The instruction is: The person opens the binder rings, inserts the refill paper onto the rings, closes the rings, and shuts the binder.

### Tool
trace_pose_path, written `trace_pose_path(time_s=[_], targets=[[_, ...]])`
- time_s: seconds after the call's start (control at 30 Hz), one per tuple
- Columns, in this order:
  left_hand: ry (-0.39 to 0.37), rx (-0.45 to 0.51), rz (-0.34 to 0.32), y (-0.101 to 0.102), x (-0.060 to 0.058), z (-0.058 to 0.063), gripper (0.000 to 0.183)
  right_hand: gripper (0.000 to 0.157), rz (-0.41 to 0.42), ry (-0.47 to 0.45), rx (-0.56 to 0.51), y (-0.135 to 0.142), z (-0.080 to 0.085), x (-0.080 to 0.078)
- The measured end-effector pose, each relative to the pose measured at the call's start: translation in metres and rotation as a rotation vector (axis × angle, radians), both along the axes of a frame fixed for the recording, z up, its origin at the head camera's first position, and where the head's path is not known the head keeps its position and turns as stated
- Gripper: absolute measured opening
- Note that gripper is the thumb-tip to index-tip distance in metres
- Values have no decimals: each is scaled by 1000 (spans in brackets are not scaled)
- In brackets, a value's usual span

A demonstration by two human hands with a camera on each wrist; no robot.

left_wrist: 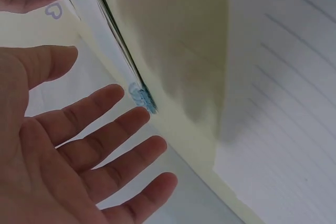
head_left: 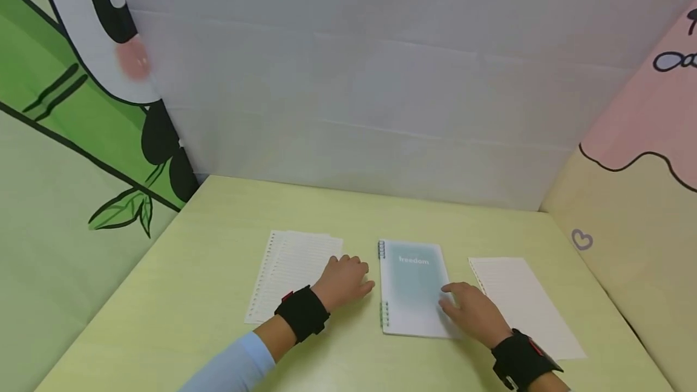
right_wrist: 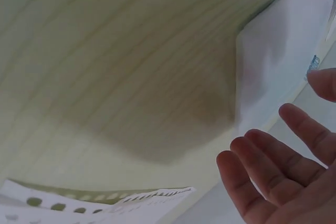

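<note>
A notebook (head_left: pixel 414 301) lies flat on the tabletop (head_left: pixel 179 295), a bit right of the middle. Its cover is pale blue and white, with the word "freedom" near the top. Small rings (head_left: pixel 382 250) run along its left side, blue ones at the far end and green ones at the near end. Left of it, nearer the tabletop's left edge, are the left pages (head_left: pixel 288 259), lined sheets with holes down their left side, one lying partly over another. Nearer the tabletop's right edge are the right pages (head_left: pixel 536 313), also lined and with holes on their left side. The left hand (head_left: pixel 342 282) is loose and holds nothing, reaching over the right side of the left pages, with the notebook near its fingers. The right hand (head_left: pixel 475 313) is by the notebook's right side, its fingers softly bent and not holding anything; I cannot tell if they touch the cover. Both wrists wear black bands (head_left: pixel 303 313), and a light blue sleeve (head_left: pixel 231 365) covers the left arm. A pale wall (head_left: pixel 354 95) stands at the tabletop's far edge. A little purple heart (head_left: pixel 582 239) is drawn just past the right edge.
</note>
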State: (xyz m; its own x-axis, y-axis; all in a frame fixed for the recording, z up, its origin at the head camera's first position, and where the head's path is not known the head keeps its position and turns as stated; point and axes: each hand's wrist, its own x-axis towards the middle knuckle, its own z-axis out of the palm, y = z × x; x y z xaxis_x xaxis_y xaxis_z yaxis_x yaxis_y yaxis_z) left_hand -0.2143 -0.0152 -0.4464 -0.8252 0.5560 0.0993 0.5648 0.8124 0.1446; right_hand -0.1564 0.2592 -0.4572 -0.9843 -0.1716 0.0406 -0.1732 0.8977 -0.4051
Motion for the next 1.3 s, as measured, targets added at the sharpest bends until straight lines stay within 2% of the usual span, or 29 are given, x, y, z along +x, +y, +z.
trace_pose_path(time_s=[0.23, 0.4, 0.57, 0.93, 1.1, 1.3], targets=[[16, -51, -132, 21, 19, 6, 27, 22, 11, -20, 29, 0, -5, 0], [33, -94, -241, 34, 31, 3, 28, 20, 17, 7, 45, -1, -6, 0], [63, -139, -311, 43, 40, -3, 34, 19, 17, 32, 68, -2, -3, 1], [162, -180, -361, 49, 43, -12, 25, 19, 20, 45, 77, -1, -4, 0], [159, -159, -372, 50, 42, -14, 24, 22, 25, 21, 58, 2, 1, 0], [125, -92, -384, 50, 41, -14, 22, 33, -65, -54, 1, 12, 8, 0]])
